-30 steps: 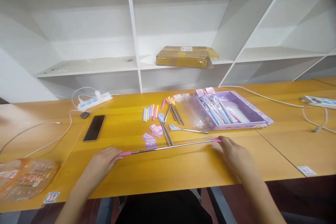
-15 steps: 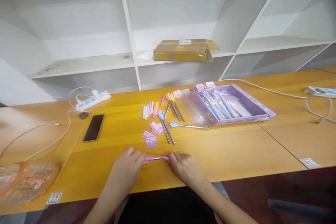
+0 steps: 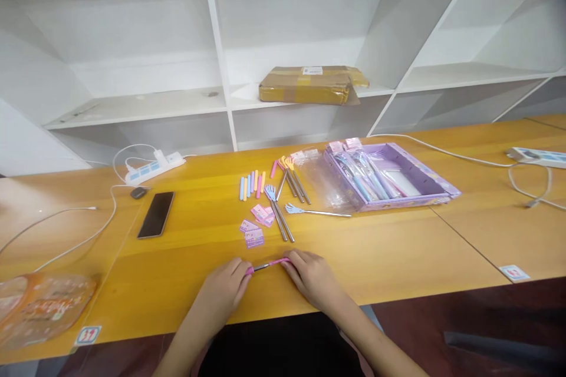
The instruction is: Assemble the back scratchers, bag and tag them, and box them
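Note:
Near the table's front edge, my left hand (image 3: 226,284) is closed around the pink handle end of a back scratcher (image 3: 262,267). My right hand (image 3: 312,275) closes on its pink head end, and a short metal rod shows between the two. The head itself is mostly hidden by my fingers. Beyond my hands lie blue-headed back scratchers (image 3: 278,212) and yellow-headed back scratchers (image 3: 297,179) with metal rods. To their left is a row of coloured handle sleeves (image 3: 253,185). Pink cards (image 3: 263,215) and purple cards (image 3: 253,238) rest in front of the sleeves.
A purple box (image 3: 413,203) with wrapped back scratchers stands at the right, with clear plastic bags (image 3: 325,185) beside it. A phone (image 3: 156,215), a power strip (image 3: 154,169) with cables and an orange clear bag (image 3: 48,306) are leftward. A cardboard box (image 3: 305,85) sits on the shelf.
The back scratcher has tilted, its right end now higher. My left hand has shifted slightly right and down, covering more of the pink handle; more of the pink head end shows at my right hand.

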Demonstrator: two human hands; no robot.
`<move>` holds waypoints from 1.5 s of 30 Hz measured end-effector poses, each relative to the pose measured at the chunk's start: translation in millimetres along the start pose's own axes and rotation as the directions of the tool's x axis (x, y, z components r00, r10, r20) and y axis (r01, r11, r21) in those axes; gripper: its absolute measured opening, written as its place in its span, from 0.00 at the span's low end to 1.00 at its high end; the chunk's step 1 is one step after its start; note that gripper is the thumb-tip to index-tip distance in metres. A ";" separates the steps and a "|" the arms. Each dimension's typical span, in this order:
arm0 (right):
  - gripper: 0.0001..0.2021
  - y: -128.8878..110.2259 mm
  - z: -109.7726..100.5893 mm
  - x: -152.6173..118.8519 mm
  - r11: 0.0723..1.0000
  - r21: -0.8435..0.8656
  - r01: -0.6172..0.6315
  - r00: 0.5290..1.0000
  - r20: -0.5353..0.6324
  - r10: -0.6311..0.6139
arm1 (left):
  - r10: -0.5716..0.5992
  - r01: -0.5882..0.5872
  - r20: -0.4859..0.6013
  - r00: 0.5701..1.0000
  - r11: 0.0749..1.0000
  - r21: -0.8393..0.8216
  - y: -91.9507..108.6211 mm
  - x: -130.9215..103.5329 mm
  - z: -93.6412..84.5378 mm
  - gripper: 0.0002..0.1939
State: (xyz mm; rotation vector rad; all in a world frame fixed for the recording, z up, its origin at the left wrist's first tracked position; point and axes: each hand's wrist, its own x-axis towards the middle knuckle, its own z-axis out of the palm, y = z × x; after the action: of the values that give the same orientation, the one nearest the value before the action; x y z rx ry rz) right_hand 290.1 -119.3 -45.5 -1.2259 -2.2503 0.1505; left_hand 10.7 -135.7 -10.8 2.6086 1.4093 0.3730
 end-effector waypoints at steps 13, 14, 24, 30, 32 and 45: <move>0.08 -4.5 -8.4 1.6 0.979 0.046 0.197 0.980 0.023 -0.198 | 0.081 -0.080 -0.025 0.996 0.996 0.044 1.4 3.4 14.5 0.13; 0.08 -6.7 -9.5 3.8 0.978 0.033 0.205 0.978 0.020 -0.206 | 0.079 -0.077 -0.027 0.997 0.995 0.059 1.7 4.7 14.2 0.13; 0.11 127.6 -103.6 -48.4 0.997 -0.006 -0.079 0.981 -0.178 0.077 | 0.012 0.040 -0.164 0.986 0.950 0.308 -131.6 -57.7 -71.0 0.18; 0.16 195.7 -110.6 -118.0 0.917 -0.007 -0.399 0.907 -0.146 0.394 | -0.023 0.068 -0.151 0.988 0.952 0.299 -141.7 -91.7 -46.1 0.18; 0.18 191.2 -102.2 -120.2 0.876 -0.021 -0.481 0.867 -0.160 0.472 | -0.104 0.158 -0.208 0.973 0.952 0.263 -132.4 -88.8 -32.7 0.21; 0.19 183.4 -98.9 -111.4 0.729 -0.069 -0.681 0.728 -0.169 0.664 | -0.128 0.162 -0.294 0.947 0.983 0.092 -134.6 -83.0 -32.1 0.20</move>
State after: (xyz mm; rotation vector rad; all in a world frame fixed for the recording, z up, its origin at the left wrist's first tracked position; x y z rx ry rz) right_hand 524.5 -119.6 -75.3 -2.0253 -1.6126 0.1923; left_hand -150.0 -131.2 -25.8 2.5982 1.7513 0.6931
